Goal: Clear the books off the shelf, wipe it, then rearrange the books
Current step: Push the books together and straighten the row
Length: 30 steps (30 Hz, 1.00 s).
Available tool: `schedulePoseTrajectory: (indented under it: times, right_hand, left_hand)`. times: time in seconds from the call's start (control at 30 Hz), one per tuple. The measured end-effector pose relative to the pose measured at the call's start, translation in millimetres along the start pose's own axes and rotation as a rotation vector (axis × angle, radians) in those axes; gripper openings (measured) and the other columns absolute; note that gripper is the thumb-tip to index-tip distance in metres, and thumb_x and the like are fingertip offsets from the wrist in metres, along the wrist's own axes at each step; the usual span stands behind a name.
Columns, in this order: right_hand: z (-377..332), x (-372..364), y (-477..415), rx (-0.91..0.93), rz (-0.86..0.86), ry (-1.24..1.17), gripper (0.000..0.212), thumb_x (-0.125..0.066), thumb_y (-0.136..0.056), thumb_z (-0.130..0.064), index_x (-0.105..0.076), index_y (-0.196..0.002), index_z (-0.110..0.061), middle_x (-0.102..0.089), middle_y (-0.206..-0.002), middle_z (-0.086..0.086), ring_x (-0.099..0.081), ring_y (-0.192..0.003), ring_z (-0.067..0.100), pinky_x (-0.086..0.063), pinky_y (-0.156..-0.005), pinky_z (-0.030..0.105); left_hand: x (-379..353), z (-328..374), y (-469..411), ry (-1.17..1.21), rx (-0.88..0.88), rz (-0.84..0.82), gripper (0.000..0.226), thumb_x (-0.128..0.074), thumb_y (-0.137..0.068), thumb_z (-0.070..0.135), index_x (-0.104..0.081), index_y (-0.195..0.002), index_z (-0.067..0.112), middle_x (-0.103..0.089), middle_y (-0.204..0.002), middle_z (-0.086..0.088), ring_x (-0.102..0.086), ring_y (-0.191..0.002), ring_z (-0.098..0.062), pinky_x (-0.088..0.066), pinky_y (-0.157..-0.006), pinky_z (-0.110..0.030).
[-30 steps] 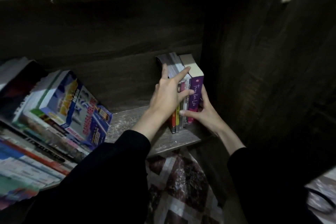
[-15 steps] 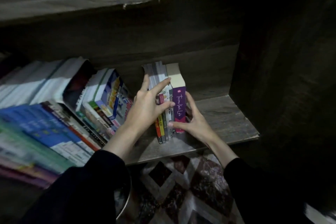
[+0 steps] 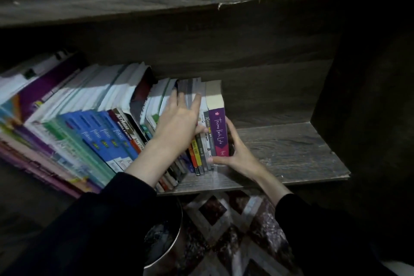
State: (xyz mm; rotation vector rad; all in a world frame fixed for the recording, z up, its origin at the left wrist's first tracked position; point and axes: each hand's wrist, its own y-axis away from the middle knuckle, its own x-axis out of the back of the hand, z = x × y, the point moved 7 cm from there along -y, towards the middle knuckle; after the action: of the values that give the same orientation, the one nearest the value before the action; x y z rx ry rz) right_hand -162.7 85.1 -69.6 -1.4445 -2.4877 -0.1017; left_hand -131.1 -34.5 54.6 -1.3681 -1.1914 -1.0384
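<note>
Books (image 3: 220,132) partly hidden behind left hand (image 3: 179,123)

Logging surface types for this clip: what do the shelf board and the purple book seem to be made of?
Shelf board: probably laminated particleboard or wood, matte; grey-brown grain streaks, thin flat front edge. Purple book: paperback, apparently; smooth card cover with printed spine lettering, cream paper page block showing on top.

Purple book (image 3: 220,132) spine: "Terima Kasih, Luka"; blue books (image 3: 100,134): "fokus".
</note>
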Motion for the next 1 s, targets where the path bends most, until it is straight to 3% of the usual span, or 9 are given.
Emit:
schedulePoseTrajectory:
  times: [0.07,0.17,0.27,0.47,0.73,0.9,1.0]
  right_hand:
    - [-0.1,1.6,-2.2,-0.016,0.003,0.05,0.119,-0.087,-0.066,-0.023,-0.006,-0.151,-0.043,-0.025,-0.154,-0.011,-0.037,-0.125,-0.006,-0.038,-0.1,0.02]
    - [-2.2,1.5,-6.2,-0.027,-0.019,0.15,0.123,-0.085,-0.069,-0.024,0.006,-0.149,-0.049,-0.024,-0.156,-0.002,-0.035,-0.134,0.011,-0.036,-0.11,0.044]
    - [-4.2,-5.3,-10.2,-0.02,0.01,0.317,0.126,-0.081,-0.074,-0.028,0.023,-0.141,-0.054,-0.02,-0.158,-0.002,-0.029,-0.141,0.02,-0.031,-0.112,0.055]
    - [-3.6,-3.7,-10.4,-0.025,0.031,0.433,0.12,-0.075,-0.079,-0.033,0.03,-0.134,-0.057,-0.021,-0.158,0.002,-0.031,-0.14,0.026,-0.031,-0.111,0.055]
    - [-7.0,3.4,-6.5,0.014,0.079,0.319,0.116,-0.078,-0.075,-0.039,0.011,-0.149,-0.046,-0.022,-0.158,-0.002,-0.034,-0.139,0.019,-0.034,-0.111,0.051]
    - [-6.5,8.5,-4.0,-0.001,0.109,0.277,0.117,-0.079,-0.072,-0.042,0.011,-0.146,-0.05,-0.023,-0.158,-0.001,-0.033,-0.14,0.022,-0.032,-0.111,0.054]
    - [-9.7,9.5,-3.1,0.001,0.131,0.264,0.114,-0.078,-0.072,-0.044,0.008,-0.146,-0.052,-0.026,-0.157,0.0,-0.034,-0.139,0.023,-0.032,-0.111,0.053]
  left_hand:
    - [1.3,-5.6,-3.6,-0.204,0.001,-0.02,0.095,-0.045,-0.085,0.064,-0.003,-0.153,0.013,-0.015,-0.157,-0.022,-0.005,-0.147,-0.034,-0.006,-0.117,-0.056]
    - [0.3,-18.8,-3.8,-0.222,-0.048,-0.082,0.11,-0.053,-0.072,0.073,0.0,-0.152,0.02,-0.017,-0.157,-0.018,-0.013,-0.147,-0.03,-0.005,-0.112,-0.065]
    - [-1.2,-26.0,0.5,-0.227,-0.077,-0.026,0.112,-0.057,-0.067,0.074,-0.003,-0.152,0.026,-0.023,-0.156,-0.015,-0.019,-0.146,-0.027,-0.008,-0.113,-0.065]
    - [-4.1,-26.9,1.1,-0.175,-0.075,0.027,0.109,-0.061,-0.069,0.07,-0.007,-0.152,0.025,-0.025,-0.155,-0.015,-0.02,-0.145,-0.027,-0.01,-0.114,-0.063]
    - [0.8,-29.6,-0.3,-0.053,-0.078,-0.044,0.102,-0.067,-0.076,0.06,-0.007,-0.152,0.03,-0.02,-0.157,-0.015,-0.014,-0.147,-0.027,-0.012,-0.116,-0.059]
    - [7.2,-28.5,7.0,0.015,-0.086,0.031,0.093,-0.067,-0.08,0.052,-0.015,-0.152,0.027,-0.023,-0.157,-0.013,-0.016,-0.146,-0.026,-0.01,-0.117,-0.053]
    - [17.4,-24.0,20.5,0.198,-0.109,0.21,0.068,-0.062,-0.09,0.042,-0.032,-0.148,0.023,-0.027,-0.156,-0.013,-0.021,-0.145,-0.025,-0.016,-0.116,-0.042]
